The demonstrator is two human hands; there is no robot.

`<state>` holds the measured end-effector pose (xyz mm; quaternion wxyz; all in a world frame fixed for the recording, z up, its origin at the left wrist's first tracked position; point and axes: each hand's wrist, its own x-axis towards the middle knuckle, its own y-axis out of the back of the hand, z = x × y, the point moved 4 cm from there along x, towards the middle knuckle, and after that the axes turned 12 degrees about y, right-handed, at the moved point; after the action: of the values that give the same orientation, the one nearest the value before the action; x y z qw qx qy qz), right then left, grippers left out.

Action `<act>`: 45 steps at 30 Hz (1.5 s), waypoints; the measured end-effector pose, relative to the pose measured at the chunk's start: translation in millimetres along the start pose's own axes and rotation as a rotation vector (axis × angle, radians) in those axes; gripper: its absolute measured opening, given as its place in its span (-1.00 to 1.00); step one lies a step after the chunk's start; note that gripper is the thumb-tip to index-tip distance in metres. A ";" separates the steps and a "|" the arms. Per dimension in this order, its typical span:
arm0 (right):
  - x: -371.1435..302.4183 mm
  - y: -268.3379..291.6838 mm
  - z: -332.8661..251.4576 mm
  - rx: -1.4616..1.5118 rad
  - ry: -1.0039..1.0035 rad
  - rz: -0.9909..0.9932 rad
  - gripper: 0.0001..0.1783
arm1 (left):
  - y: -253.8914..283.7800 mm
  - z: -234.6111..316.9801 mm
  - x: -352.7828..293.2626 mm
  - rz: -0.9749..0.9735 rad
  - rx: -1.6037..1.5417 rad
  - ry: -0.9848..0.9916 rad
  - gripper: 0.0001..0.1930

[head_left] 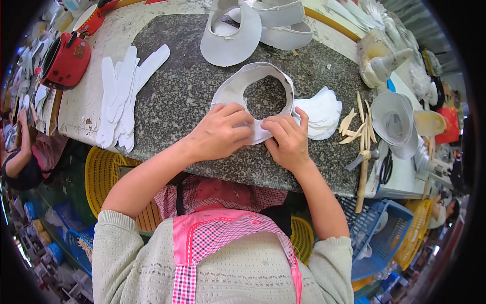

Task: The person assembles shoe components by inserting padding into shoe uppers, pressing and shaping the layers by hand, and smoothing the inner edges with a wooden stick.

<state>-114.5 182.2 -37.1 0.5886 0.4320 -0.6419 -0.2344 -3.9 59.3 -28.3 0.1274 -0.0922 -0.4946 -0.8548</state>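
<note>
Both hands press on a curved white fabric shoe-upper piece (253, 91) lying on the speckled grey stone slab (192, 86). Left hand (223, 134) w/ fingers curled, pinching its near edge; right hand (289, 139) fingertips clamp same edge beside a white cut-piece stack (321, 114).

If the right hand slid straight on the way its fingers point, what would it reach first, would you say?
The right hand points up and left, its fingers already on the white ring-shaped piece. Going on, it would likely cross the bare granite slab inside the ring, then meet the far rim.
</note>
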 end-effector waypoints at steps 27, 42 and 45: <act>-21.0 2.0 -7.3 -0.020 0.016 -0.027 -0.73 | -5.1 4.0 20.3 0.026 -0.095 0.125 -0.71; -19.6 3.8 -11.0 -0.085 -0.006 -0.025 -0.76 | -16.8 0.9 7.3 0.141 -0.033 -0.055 -0.86; -20.4 4.7 -11.4 -0.080 0.010 -0.012 -0.71 | -17.8 6.3 0.2 0.031 0.149 -0.076 -0.81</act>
<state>-106.3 204.0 -42.3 0.6071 0.4133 -0.6264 -0.2613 -9.4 73.3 -39.7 0.1283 -0.1229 -0.5597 -0.8095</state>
